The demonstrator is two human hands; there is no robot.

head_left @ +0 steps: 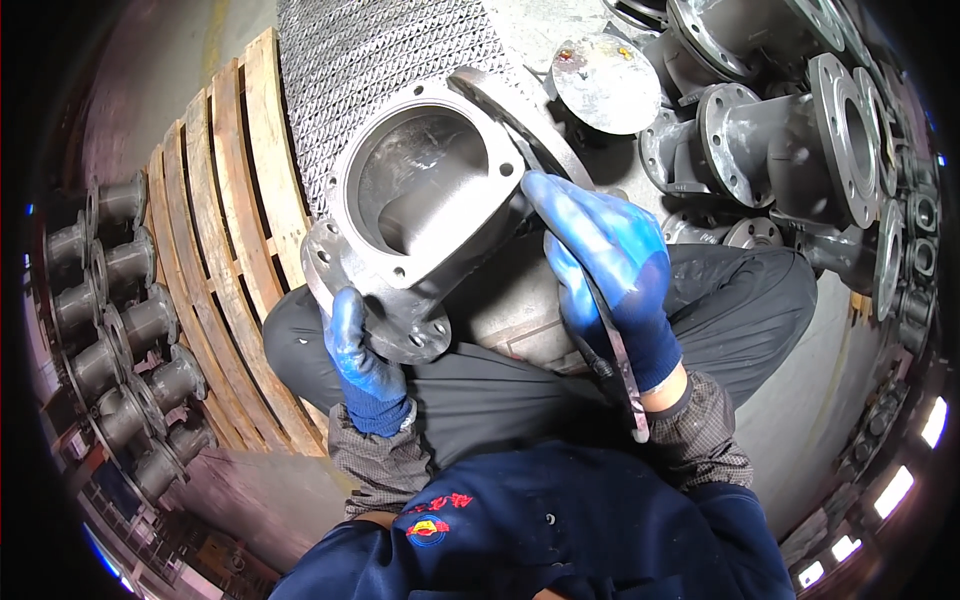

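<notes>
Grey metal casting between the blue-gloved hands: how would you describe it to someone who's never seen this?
Start at the slatted wooden pallet. Just right of it, a grey metal casting lies between the blue-gloved left hand and right hand. Its squared flange has corner bolt holes, unlike the round-flanged castings at upper right.

Down we look from the person's head, one wide fisheye, close above the left hand (362, 350) and right hand (620, 265)! The navy jacket (600, 530) crowds the lower edge, while the wooden pallet (276, 150) bows away at left.
</notes>
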